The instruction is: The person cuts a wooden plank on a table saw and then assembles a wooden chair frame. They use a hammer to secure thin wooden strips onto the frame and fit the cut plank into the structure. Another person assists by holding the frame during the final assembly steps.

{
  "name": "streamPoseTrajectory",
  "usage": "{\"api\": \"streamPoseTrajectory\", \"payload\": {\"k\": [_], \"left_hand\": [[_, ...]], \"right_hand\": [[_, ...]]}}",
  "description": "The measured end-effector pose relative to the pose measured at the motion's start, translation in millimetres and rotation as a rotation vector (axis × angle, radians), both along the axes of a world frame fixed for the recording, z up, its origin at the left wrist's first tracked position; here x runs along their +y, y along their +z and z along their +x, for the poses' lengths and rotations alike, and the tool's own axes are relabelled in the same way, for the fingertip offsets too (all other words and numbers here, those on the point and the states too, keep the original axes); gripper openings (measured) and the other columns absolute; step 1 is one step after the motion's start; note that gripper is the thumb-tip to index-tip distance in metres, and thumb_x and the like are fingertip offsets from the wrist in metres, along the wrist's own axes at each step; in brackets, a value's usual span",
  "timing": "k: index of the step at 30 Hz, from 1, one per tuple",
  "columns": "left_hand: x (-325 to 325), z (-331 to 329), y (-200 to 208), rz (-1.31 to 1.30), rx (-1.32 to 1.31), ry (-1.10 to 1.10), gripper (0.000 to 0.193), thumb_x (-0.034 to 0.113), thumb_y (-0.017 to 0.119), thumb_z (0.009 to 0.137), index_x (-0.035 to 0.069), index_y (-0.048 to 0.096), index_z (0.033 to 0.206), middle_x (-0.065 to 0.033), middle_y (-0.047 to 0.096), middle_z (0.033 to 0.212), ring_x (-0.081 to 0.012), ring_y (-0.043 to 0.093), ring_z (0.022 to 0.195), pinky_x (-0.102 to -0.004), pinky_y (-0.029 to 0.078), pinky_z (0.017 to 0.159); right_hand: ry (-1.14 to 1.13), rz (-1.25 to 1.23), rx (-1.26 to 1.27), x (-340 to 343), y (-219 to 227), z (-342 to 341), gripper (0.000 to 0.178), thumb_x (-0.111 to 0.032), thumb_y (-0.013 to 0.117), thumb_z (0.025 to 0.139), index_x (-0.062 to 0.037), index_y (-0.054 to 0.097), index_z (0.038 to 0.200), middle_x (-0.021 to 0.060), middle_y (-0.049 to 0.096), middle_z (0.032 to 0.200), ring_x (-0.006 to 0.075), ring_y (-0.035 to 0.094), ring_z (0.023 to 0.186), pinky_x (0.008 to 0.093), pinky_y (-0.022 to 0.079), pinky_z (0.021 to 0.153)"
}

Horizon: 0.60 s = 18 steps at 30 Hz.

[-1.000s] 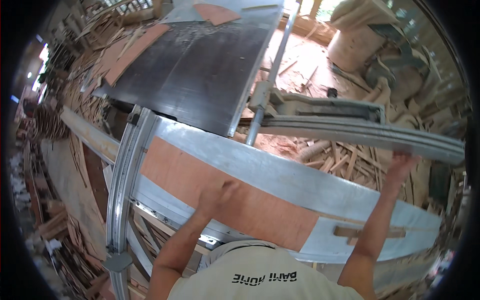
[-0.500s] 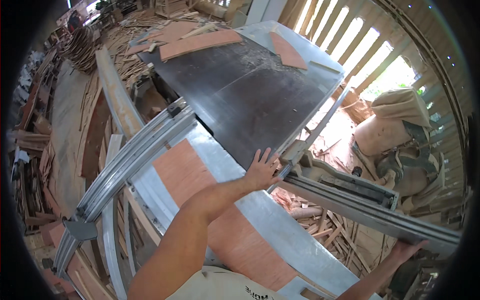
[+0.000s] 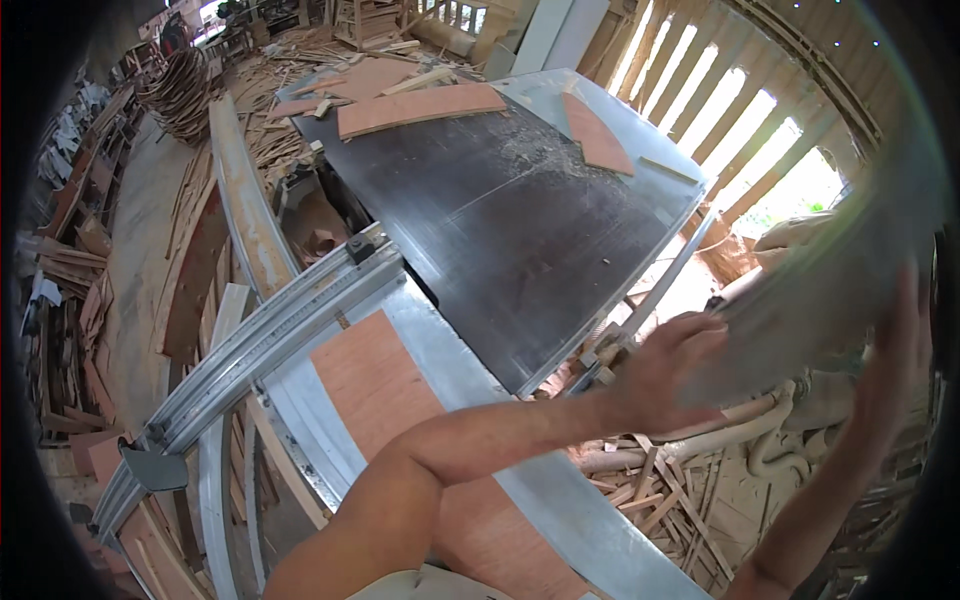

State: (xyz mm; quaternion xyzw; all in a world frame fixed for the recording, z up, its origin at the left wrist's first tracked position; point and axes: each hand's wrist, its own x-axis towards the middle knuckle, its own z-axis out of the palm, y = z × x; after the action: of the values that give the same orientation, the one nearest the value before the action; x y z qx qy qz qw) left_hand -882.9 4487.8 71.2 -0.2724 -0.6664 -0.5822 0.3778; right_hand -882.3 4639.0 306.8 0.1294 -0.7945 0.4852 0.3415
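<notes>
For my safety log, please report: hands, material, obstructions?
Left hand and right hand on blurred grey rail, grip unclear. Reddish board on metal table. Wood offcuts on dark tabletop.

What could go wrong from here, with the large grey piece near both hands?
The grey piece is blurred between the left hand and right hand; if the hold is poor, it might slip or pinch fingers. The left forearm passes over the reddish plywood strip and might nudge it. Loose wood scraps lie below and could trip someone stepping there.
</notes>
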Motion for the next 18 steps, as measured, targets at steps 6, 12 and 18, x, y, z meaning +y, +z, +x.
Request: {"api": "streamPoseTrajectory", "payload": {"k": [6,12,18], "left_hand": [[-22,-40,37,0.345,-0.27,0.435,0.109,0.019,0.08,0.076,-0.008,0.005,0.149,-0.0308,0.031,0.143,-0.04,0.037,0.134,-0.044,0.031,0.113],[-70,-88,22,0.647,-0.416,0.562,0.1,0.019,0.073,0.077,-0.009,0.009,0.149,-0.0301,0.033,0.142,-0.0394,0.036,0.135,-0.0434,0.029,0.114],[-139,-127,-43,0.796,-0.498,0.726,0.097,0.019,0.07,0.076,-0.011,0.013,0.149,-0.0334,0.033,0.145,-0.0435,0.036,0.135,-0.0449,0.029,0.114]], "right_hand": [[0.294,0.38,-0.108,-83,-77,-61,0.06,-0.03,0.051,0.099,0.0072,0.039,0.145,0.019,0.05,0.143,0.0277,0.045,0.135,0.0404,0.031,0.115],[0.318,0.428,-0.831,147,-439,24,0.096,-0.029,0.085,0.071,0.0115,0.035,0.142,0.0275,0.052,0.137,0.0337,0.048,0.131,0.0416,0.04,0.108],[0.082,0.665,-0.826,160,-480,51,0.069,-0.035,0.089,0.066,0.0015,0.058,0.115,0.0239,0.067,0.1,0.0416,0.065,0.093,0.0465,0.052,0.078]]}}
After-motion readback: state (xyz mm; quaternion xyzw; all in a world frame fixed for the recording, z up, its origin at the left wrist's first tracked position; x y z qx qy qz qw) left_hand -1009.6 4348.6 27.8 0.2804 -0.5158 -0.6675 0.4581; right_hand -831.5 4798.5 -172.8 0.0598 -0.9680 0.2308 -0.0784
